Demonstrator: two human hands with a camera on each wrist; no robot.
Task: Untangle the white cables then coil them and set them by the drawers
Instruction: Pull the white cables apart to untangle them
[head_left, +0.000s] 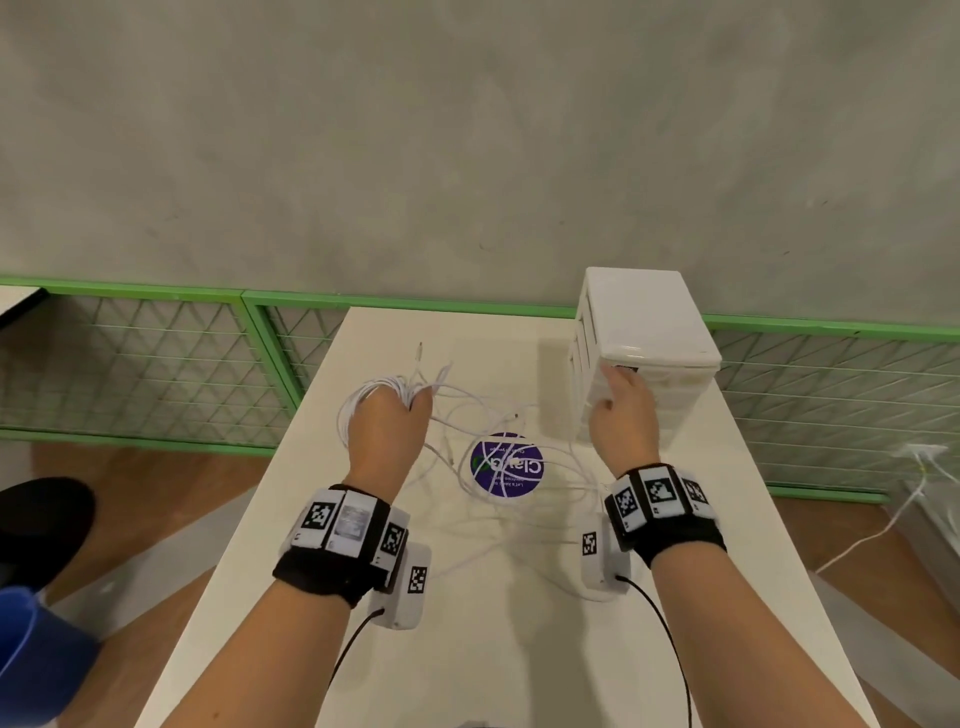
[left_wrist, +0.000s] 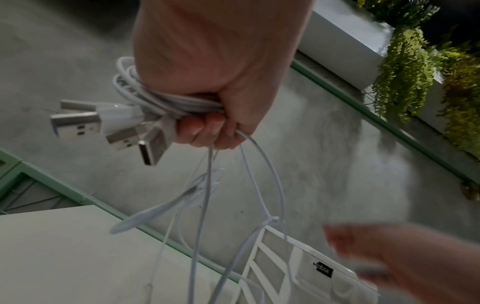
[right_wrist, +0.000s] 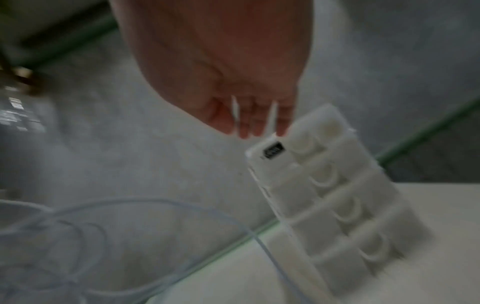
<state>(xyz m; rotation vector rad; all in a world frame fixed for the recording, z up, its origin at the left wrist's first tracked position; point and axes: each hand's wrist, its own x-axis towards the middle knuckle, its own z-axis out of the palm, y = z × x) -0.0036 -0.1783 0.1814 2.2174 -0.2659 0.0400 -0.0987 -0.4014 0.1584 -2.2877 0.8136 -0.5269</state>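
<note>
Head view, nearest first: two forearms over a white table (head_left: 363, 623), each banded at the wrist with black straps and square-patterned markers. Loose white cables (head_left: 498, 499) sprawled between the wrists, looping over a round purple sticker (head_left: 506, 465) mid-table. Further out, left hand (head_left: 387, 423) fisted around a coiled bundle of cable (head_left: 363, 395), loops bulging out on its far-left side, several strands trailing from it back down to the tangle. Right hand (head_left: 623, 410) well apart from that bundle, fingers fairly straight, gripping nothing, up against the front of the white drawers (head_left: 649, 312); touching or just short, cannot tell. Drawers upright at the table's far right corner, standing in the way of the rail behind. Beyond the table edge, a green mesh fence (head_left: 156, 353), then a grey wall.

Left wrist view: fingers (left_wrist: 202, 127) curled tight over the coil (left_wrist: 168, 98), a cluster of USB plugs (left_wrist: 109, 125) sticking out to one side, loose strands hanging below toward the table.

Right wrist view: blurred; fingertips (right_wrist: 246, 125) pointing down near the top corner of the drawer unit (right_wrist: 337, 195), with its stacked scooped handles, cable loops (right_wrist: 130, 216) lower left.
</note>
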